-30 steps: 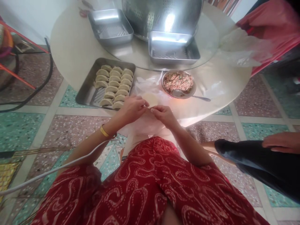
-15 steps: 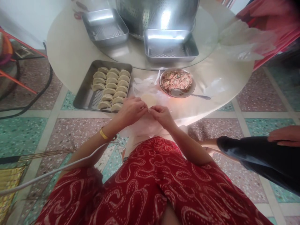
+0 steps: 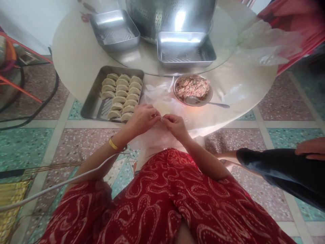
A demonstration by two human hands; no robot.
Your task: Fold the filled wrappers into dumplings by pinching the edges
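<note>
At far left we see a rectangular steel tray of pale folded dumplings on the round beige counter. Our left hand and right hand meet fingertip to fingertip, pinching a small pale dough piece at the counter's near edge. Rightward sits a round metal bowl of pinkish filling with a spoon.

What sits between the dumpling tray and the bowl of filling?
In the head view, crumpled clear plastic lies between the dumpling tray and the bowl of filling.

Speckled terrazzo floor, round table
</note>
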